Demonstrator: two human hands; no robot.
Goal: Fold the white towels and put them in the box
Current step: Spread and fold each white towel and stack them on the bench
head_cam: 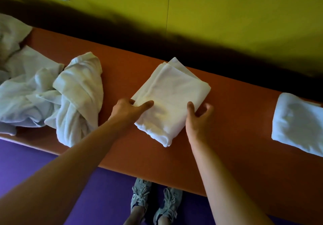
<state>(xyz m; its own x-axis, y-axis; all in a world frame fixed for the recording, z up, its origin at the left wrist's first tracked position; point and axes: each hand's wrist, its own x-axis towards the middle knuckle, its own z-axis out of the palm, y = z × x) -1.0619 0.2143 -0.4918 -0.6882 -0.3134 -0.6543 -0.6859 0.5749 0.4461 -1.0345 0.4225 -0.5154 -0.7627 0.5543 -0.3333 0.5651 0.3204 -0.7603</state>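
The fingers of the left hand lie almost straight on the left edge of the folded towel, with the thumb near its corner, so this hand presses and does not grasp. The right hand has its thumb on top of the towel's right edge and its fingers curled at the side, and it seems to pinch that edge. The towel rests in the middle of the orange bench, between the heap of unfolded towels on the left and another folded towel on the right. I judge the folding of this one is nearly finished. To do it well, both hands should slide under the two opposite edges and lift together, keeping the layers flat. The box is not visible here.
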